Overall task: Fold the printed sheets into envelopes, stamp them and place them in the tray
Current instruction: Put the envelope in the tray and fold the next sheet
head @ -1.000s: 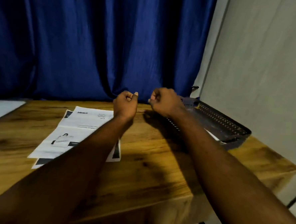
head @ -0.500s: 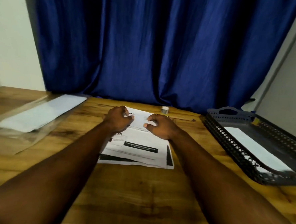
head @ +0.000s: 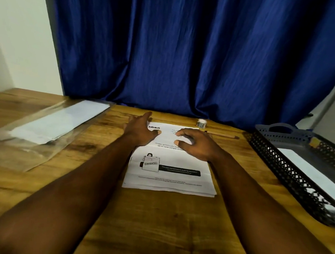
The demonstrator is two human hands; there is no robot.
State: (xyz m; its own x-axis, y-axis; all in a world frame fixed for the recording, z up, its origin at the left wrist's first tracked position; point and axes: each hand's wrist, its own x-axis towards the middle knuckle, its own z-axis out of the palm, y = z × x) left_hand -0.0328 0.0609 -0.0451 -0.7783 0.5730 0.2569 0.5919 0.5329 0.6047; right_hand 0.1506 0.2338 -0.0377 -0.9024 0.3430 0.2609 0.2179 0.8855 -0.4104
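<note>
printed sheets [head: 169, 174] flat on grainy wooden table [head: 156, 224], both hands open above; left [head: 140, 132], right [head: 195, 146]

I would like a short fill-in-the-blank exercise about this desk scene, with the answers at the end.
1. Both hands, the left hand and the right hand, rest on the far end of the printed ____.
2. The dark tray stands on the ____ side of the table.
3. The curtain behind the table is ____.
4. The pencil lies between the printed sheets and the ____.

Answers: sheets; right; blue; tray
</note>
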